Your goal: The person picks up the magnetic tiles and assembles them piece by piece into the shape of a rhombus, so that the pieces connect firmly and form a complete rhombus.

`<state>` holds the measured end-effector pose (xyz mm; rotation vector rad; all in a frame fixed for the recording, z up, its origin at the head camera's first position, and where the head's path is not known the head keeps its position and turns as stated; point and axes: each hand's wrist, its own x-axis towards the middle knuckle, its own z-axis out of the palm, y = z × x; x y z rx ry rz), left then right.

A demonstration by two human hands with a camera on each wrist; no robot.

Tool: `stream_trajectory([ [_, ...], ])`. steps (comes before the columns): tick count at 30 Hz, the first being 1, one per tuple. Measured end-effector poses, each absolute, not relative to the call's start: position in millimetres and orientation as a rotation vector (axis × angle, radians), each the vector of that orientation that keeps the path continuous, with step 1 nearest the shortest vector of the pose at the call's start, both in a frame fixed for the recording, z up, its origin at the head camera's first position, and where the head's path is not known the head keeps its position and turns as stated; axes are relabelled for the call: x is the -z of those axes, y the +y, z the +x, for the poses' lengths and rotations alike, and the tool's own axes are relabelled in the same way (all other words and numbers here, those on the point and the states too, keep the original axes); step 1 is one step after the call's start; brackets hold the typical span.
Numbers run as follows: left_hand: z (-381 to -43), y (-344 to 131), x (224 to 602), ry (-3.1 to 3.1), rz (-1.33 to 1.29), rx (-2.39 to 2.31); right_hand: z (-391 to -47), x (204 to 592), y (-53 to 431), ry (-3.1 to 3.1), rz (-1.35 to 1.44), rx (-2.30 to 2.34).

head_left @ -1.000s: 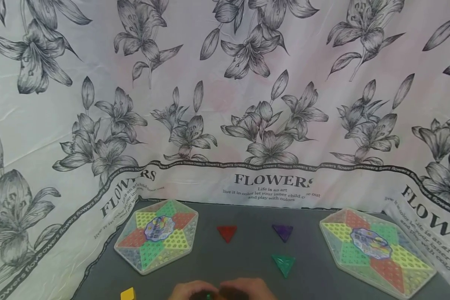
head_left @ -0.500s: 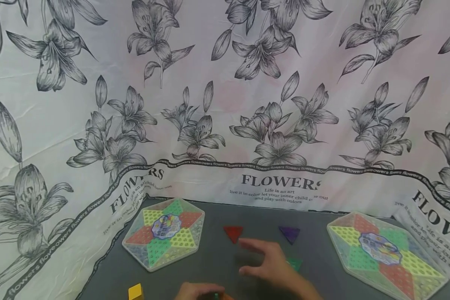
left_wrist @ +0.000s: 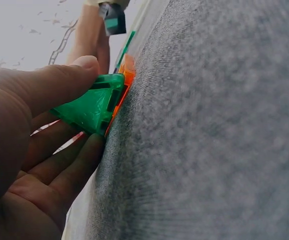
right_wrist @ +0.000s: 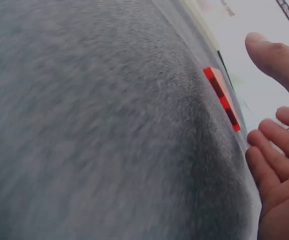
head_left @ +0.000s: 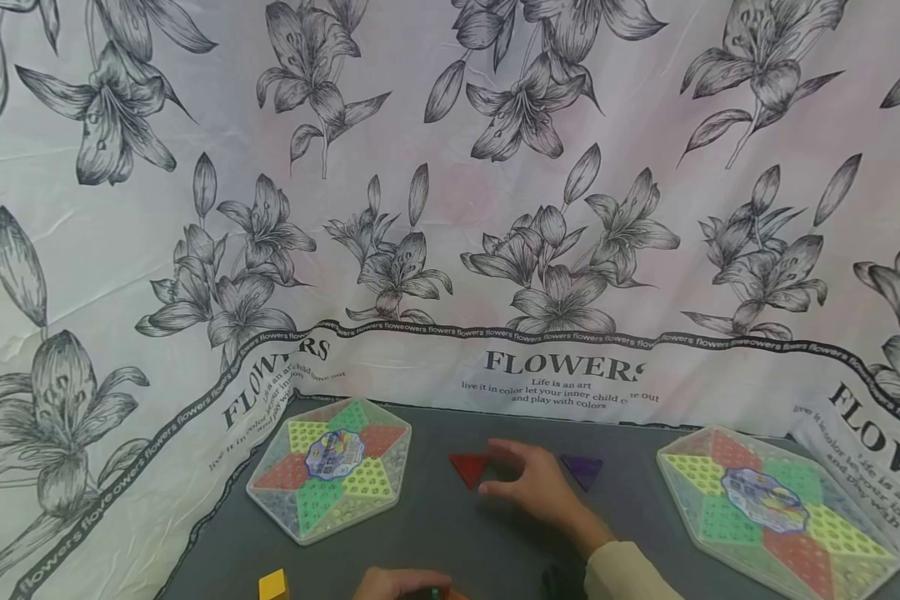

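Observation:
My left hand [head_left: 401,583] is at the bottom edge of the head view. In the left wrist view it pinches a translucent green triangular tile [left_wrist: 89,104] between thumb and fingers, with the tile tilted up from the table. An orange tile [left_wrist: 128,71] lies against the lower edge of the green one. My right hand [head_left: 536,485] reaches over the table with thumb and fingers spread, holding nothing. Its fingertips are right at a flat red triangular tile [head_left: 467,469]; the right wrist view shows this red tile [right_wrist: 221,99] edge-on beside the fingers.
A purple triangular tile [head_left: 583,472] lies right of my right hand. Hexagonal star-patterned game boards stand at left [head_left: 330,469] and right [head_left: 776,508]. A yellow block [head_left: 273,585] sits front left. A flower-printed cloth [head_left: 420,367] hangs behind the grey table [head_left: 435,533].
My right hand has left the left hand and reached forward to the red tile, its forearm now covering the green tile on the table. My left hand stays nearly in place. The view has shifted slightly.

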<state>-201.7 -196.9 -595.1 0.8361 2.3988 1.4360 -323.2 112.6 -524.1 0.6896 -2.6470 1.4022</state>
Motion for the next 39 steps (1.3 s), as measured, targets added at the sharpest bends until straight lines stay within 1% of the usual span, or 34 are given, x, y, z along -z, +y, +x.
stream_trajectory([
  [1, -202, -197, 596, 2.391, 0.837, -1.448, -325, 525, 111, -2.648, 0.665, -1.421],
  [5, -192, -192, 574, 2.337, 0.808, -1.497, -329, 526, 103, -2.649, 0.608, -1.446],
  [8, -187, -189, 562, 2.361, 0.843, -1.484, -330, 528, 96, -2.663, 0.591, -1.382],
  [14, -195, -193, 581, 2.420, 0.921, -1.430, -330, 532, 82, -2.680, 0.571, -1.196],
  [17, -196, -193, 582, 2.425, 0.933, -1.424, -327, 532, 79, -2.674, 0.566, -1.137],
  [24, -193, -190, 571, 2.366, 0.900, -1.458, -324, 531, 80, -2.656, 0.552, -1.127],
  [29, -196, -191, 582, 2.367, 0.911, -1.463, -319, 529, 85, -2.636, 0.556, -1.144],
  [33, -201, -196, 596, 2.381, 0.922, -1.447, -310, 525, 90, -2.636, 0.609, -1.142],
  [39, -208, -198, 610, 2.330, 0.882, -1.478, -280, 511, 100, -2.669, 0.704, -1.158],
])
